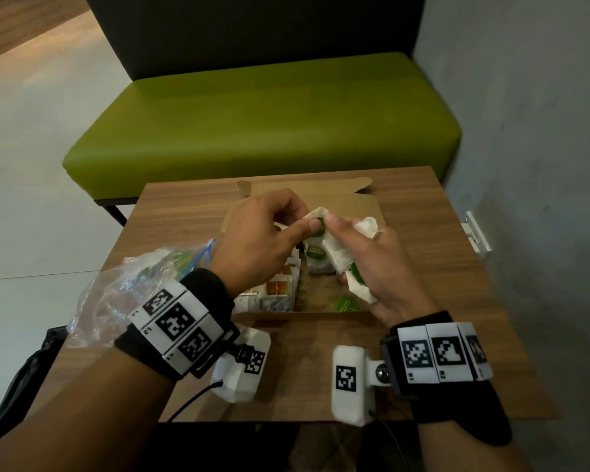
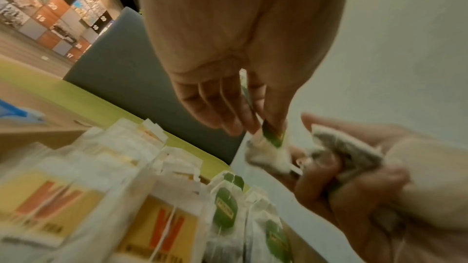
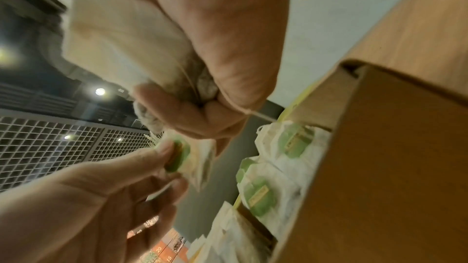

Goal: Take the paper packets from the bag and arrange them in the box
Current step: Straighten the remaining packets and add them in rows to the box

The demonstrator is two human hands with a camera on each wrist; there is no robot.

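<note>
Both hands hover over the open cardboard box (image 1: 327,313). My right hand (image 1: 361,264) grips a bunch of white paper packets with green labels (image 1: 338,257) (image 3: 121,43). My left hand (image 1: 286,226) pinches the green label of one packet (image 1: 319,223) (image 2: 272,137) (image 3: 188,157) at the top of that bunch, between thumb and fingers. Inside the box, yellow-and-red labelled packets (image 1: 276,287) (image 2: 162,225) stand in rows on the left. Green-labelled packets (image 1: 315,253) (image 3: 271,193) stand at the back, and one (image 1: 346,304) lies on the box floor. A clear plastic bag (image 1: 133,277) lies left of the box.
The box sits on a small wooden table (image 1: 440,267) with its lid (image 1: 341,199) folded back. A green bench (image 1: 259,120) stands behind the table, a grey wall (image 1: 542,131) to the right. Something black (image 1: 17,386) sits low at the left.
</note>
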